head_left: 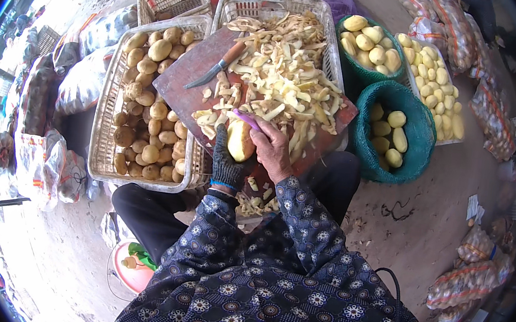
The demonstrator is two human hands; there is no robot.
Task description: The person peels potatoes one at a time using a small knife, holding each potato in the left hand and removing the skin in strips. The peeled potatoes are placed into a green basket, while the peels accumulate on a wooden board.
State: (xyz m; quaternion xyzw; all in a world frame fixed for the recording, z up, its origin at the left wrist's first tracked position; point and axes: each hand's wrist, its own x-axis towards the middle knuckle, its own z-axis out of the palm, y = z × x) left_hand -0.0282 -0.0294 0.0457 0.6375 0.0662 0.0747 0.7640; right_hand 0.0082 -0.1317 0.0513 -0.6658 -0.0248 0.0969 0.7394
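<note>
My left hand (pixel 228 165), in a dark knitted glove, is closed round a partly peeled potato (pixel 240 141). My bare right hand (pixel 271 150) grips a purple-handled peeler (pixel 247 120) against the potato's upper end; its blade cannot be made out. Both hands are over the near edge of a worn reddish board (pixel 185 76). Pale potato peelings (pixel 286 85) heap up on the board. A knife (pixel 216 65) with a wooden handle and a curved blade lies on its left part.
Left stands a white crate (pixel 103 124) of unpeeled potatoes. Behind the board is another crate (pixel 250 2) with peelings. Right are two green mesh-lined containers (pixel 424 126) (pixel 351 68) and a crate (pixel 448 142) of peeled potatoes. Filled net sacks (pixel 491 121) lie far right; a pink basin (pixel 138 278) sits lower left.
</note>
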